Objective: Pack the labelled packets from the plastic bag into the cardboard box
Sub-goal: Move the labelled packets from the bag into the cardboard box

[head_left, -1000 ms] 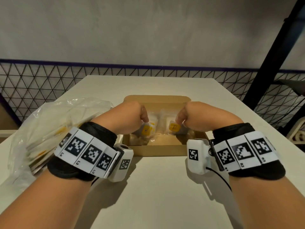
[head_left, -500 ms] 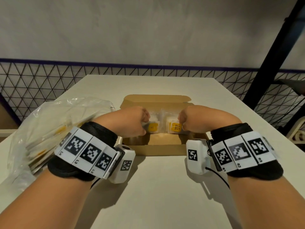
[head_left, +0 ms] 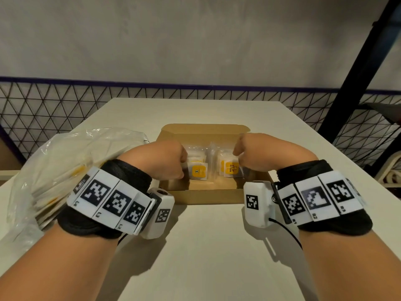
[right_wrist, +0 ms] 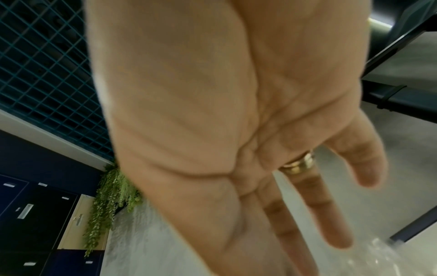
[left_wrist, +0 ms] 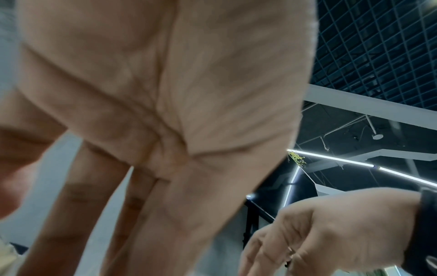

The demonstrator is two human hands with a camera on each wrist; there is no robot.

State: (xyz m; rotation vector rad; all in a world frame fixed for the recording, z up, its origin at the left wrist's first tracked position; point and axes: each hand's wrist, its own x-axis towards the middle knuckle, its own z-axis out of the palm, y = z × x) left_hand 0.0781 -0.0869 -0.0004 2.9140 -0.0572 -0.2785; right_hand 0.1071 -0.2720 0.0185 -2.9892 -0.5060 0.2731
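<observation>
Cardboard, plain brown and matte: the box (head_left: 204, 193) sits open at mid-table, its long axis running left to right, lid flap folded back on the far side; inside stand two clusters of clear crinkly packets, each with a yellow square label; the left packets (head_left: 198, 170) lie just inboard of the left hand (head_left: 161, 161), the right packets (head_left: 231, 169) just inboard of the right hand (head_left: 258, 152); each hand is thus nearest its own cluster, knuckles up, fingers pointing down into the box.

From the wrist views the fingers of both hands hang long and fairly straight, not curled; a gold ring (right_wrist: 299, 165) shows on the right; whether the fingertips pinch a packet or only press against it is hidden, so I cannot tell the hold.

Thin, glossy, wrinkled film: the plastic bag (head_left: 65, 170) slumps at the table's left edge, beside the left forearm, more flat packets stacked inside; the left hand looks the nearer one for fetching these.

Table (head_left: 206, 257): smooth, pale, matte.
</observation>
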